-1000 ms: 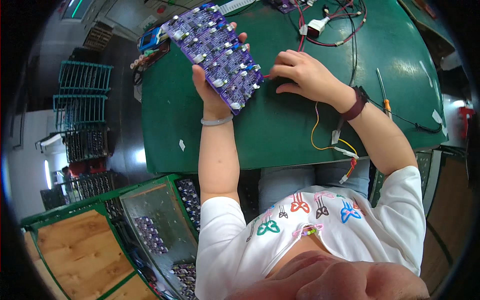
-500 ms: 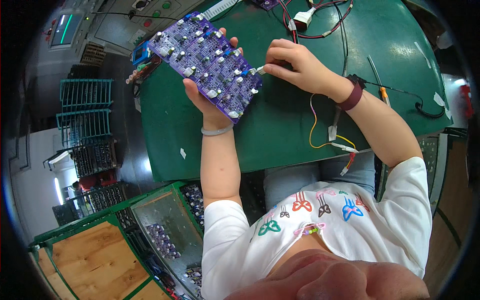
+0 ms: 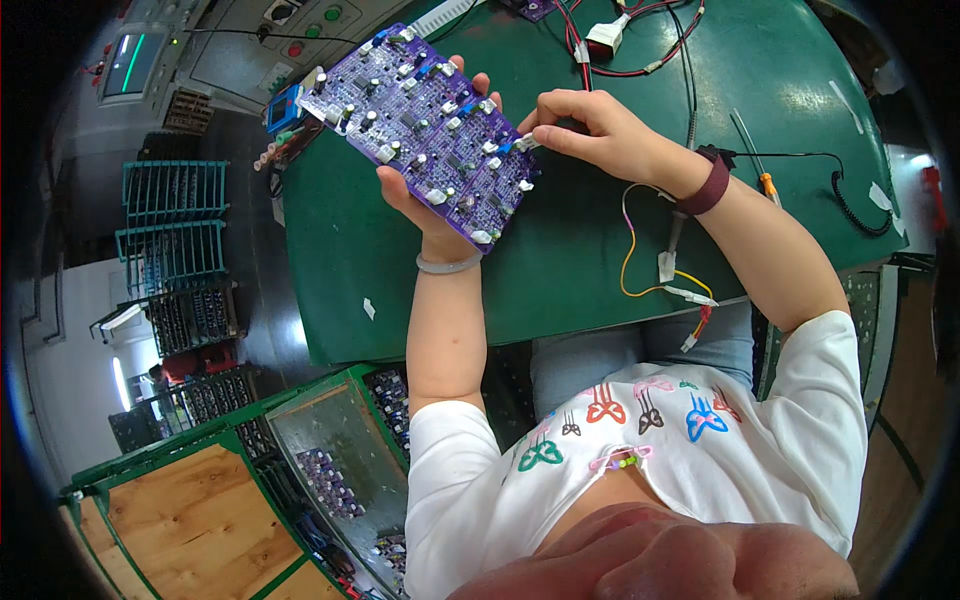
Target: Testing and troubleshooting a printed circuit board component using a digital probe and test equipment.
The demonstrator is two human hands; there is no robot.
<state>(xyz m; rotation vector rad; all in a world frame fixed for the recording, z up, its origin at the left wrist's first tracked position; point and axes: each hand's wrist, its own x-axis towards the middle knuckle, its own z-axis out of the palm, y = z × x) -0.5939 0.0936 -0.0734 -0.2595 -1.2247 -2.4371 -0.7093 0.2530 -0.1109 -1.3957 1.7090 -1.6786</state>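
Two grips! Your left hand clamped fingers round the purple board; your right hand pinched a white connector at three o'clock; squareness looked vital.

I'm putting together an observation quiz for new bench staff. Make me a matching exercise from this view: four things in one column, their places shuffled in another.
Things
1. Purple circuit board
2. Small white connector
3. Screwdriver
4. Maroon wristband

Places
A. Lying on the green table
B. Around the right wrist
C. Held in the left hand
D. At the fingertips of the right hand

Right pairs
1-C, 2-D, 3-A, 4-B
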